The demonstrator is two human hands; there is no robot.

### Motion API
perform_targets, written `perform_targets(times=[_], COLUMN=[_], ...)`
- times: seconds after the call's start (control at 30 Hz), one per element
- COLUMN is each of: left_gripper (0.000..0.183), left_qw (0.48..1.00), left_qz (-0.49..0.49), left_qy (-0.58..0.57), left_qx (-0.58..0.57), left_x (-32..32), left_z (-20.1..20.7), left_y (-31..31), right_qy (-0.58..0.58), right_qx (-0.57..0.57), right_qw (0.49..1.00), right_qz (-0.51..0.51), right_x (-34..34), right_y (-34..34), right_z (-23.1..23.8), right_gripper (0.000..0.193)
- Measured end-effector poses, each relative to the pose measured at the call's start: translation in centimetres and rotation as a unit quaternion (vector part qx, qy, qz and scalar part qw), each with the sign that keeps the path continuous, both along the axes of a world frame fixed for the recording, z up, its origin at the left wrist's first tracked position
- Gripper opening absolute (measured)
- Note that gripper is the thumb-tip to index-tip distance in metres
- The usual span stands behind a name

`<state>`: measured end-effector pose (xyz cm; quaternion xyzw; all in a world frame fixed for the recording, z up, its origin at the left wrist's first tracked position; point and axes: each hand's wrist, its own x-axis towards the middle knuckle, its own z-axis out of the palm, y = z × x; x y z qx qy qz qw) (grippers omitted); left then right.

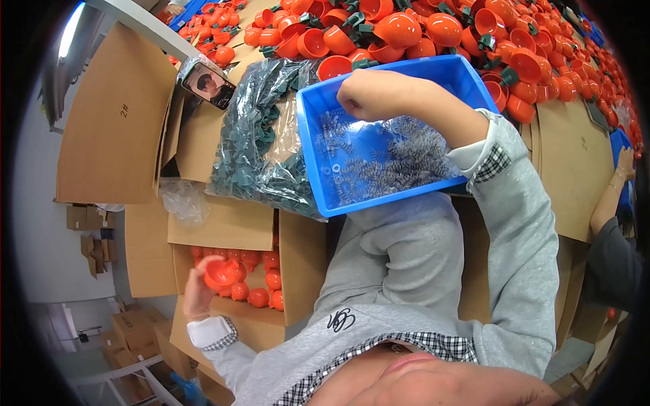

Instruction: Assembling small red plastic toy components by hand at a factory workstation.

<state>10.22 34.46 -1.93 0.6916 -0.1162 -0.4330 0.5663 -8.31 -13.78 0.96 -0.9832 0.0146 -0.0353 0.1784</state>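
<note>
My left hand (198,289) is at the lower left, its fingers round the rim of a round orange-red plastic cup (220,274). That cup is over an open cardboard box (301,271) in which several orange-red round pieces (258,298) lie. My right hand (374,95) is curled closed above the far side of a blue plastic bin (389,204). Whatever its fingers may hold is hidden. Many small metal springs (413,152) lie in the bin, piled thicker toward its right side.
Left of the bin lies a clear plastic bag (261,179) of dark green parts, with a phone (208,86) by it. Orange-red cups with green pieces (399,30) heap across the far table. Cardboard flaps (112,122) stand at left; another person's arm (609,196) is at far right.
</note>
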Motion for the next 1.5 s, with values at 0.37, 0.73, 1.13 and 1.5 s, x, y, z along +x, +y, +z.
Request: perform_targets(times=[0.37,0.73,1.13,1.5], left_gripper=[0.053,0.041,0.035,0.033], left_qw=[0.951,0.941,0.945,0.961], left_qz=[-0.16,-0.159,-0.135,-0.108], left_qy=[0.136,0.174,0.134,0.055], left_qx=[-0.228,-0.242,-0.267,-0.25], left_x=[-7.9,-6.4,-7.7,-7.0], left_z=[7.2,2.7,3.2,1.9], left_y=[-28.0,-37.8,-37.4,-38.0], right_qy=[0.066,0.113,-0.2,-0.285], right_qx=[-0.005,-0.108,0.09,0.099], right_qw=[0.997,0.983,0.971,0.952], right_qz=[-0.041,-0.095,-0.096,-0.049], right_x=[-0.5,0.6,-3.6,-2.2], right_y=[-1.9,-1.6,-5.2,-2.9], right_z=[-0.1,-2.8,3.5,3.3], right_gripper=[0.006,0.035,0.012,0.012])
